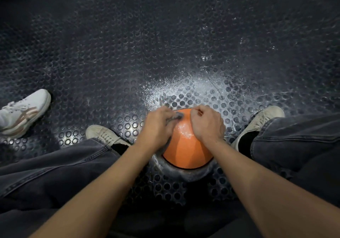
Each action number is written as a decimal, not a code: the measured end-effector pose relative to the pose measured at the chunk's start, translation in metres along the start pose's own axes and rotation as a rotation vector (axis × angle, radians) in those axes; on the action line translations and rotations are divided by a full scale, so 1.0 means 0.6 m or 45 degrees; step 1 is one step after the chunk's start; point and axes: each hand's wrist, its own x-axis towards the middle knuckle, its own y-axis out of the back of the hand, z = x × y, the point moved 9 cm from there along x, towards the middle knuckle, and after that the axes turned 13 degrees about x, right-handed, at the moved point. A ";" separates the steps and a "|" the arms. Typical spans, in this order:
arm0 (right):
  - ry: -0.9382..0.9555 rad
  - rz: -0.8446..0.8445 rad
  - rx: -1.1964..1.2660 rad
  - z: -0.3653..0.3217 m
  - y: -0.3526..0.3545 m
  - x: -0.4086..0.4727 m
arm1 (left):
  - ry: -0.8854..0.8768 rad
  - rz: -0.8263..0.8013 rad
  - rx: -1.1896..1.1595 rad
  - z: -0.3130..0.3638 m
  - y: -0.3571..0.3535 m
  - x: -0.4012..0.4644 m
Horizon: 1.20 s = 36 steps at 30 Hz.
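Orange ball (185, 151), seated in a dark ring (165, 166) toward the near edge of the studded floor (110, 53): left hand (156, 125) grips a grey cloth (177, 117) on its top, right hand (206, 123) curls against it, grasp unclear; white specks remain, so wiping seems unfinished.

This looks like a gym or sports hall. The floor (92, 53) is black rubber matting with raised round studs on every side. An orange ball (185, 151) sits in a dark ring (171, 167) at 6 o'clock, with white chalk-like dust (184, 86) strewn at its 12 o'clock. A white sports trainer (25, 109) stands at 9 o'clock.
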 end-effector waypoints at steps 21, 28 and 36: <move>-0.057 -0.018 0.110 0.007 -0.002 0.000 | 0.181 0.289 -0.061 0.016 -0.015 -0.117; -0.100 0.043 0.125 0.012 0.006 -0.030 | 0.421 0.283 -0.009 -0.029 -0.011 -0.062; -0.114 -0.022 0.196 0.017 0.007 -0.035 | 0.485 0.198 -0.005 -0.042 -0.021 -0.041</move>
